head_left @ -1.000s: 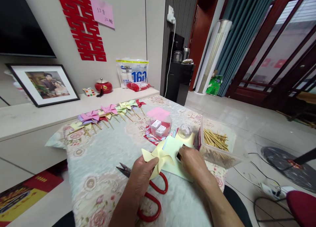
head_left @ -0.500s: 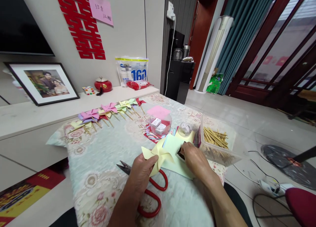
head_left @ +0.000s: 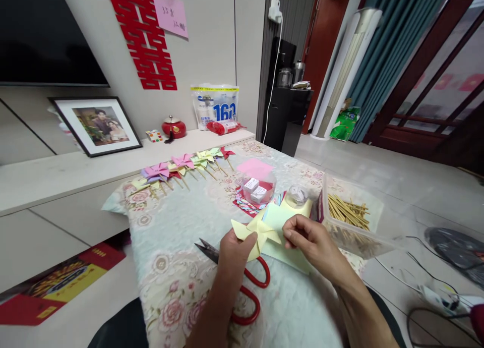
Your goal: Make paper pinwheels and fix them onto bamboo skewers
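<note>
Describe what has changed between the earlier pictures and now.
The right hand has come away from the small dark container and turned toward the pale yellow paper pinwheel in a pinch; whether it holds something tiny is unclear. The container is now out of sight. The left hand still grips the pinwheel, and the metal scissors with red handles lie as before.

Pinwheel: matt paper. Scissor blades: metal. Scissor handles: glossy plastic. Tablecloth: matt, puckered cloth. Sticks: wood, smooth-looking. Stick box: clear, glossy plastic.
</note>
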`<state>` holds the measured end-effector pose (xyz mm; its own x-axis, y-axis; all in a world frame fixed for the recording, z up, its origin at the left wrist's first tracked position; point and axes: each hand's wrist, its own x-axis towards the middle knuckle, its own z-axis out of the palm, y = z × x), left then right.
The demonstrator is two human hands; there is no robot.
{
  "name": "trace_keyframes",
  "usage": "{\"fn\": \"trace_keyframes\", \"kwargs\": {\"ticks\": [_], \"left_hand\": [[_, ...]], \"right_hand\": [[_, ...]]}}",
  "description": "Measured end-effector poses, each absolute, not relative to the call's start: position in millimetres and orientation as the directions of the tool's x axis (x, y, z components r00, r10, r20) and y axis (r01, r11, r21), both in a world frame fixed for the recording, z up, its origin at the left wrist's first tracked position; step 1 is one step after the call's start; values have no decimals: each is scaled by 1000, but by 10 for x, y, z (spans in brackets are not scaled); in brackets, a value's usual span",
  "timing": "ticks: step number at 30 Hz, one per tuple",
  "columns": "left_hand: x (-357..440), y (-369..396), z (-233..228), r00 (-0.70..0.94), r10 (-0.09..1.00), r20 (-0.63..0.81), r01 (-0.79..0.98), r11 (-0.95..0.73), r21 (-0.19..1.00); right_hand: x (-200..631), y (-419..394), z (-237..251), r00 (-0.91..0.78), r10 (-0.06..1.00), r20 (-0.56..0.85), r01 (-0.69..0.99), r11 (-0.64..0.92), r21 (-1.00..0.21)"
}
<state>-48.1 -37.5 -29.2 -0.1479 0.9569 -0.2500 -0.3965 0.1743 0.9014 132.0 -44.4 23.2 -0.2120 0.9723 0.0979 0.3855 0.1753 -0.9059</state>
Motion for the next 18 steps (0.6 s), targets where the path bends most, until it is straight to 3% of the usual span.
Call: {"fn": "trace_keyframes", "kwargs": {"ticks": [7, 14, 18], "left_hand": [[-439, -397, -228, -184, 965, -189, -319, 123, 940], [-409, -403, -249, -185, 969, -164, -308, 102, 946], [-396, -420, -214, -174, 975, -140, -258, 92, 962]], "right_hand": [[1128, -542, 275, -203, 937, 285, 410, 346, -844], [1084, -471, 168, -284, 833, 474, 597, 540, -592], [1043, -445, 122, -292, 828, 478, 623, 544, -562]]}}
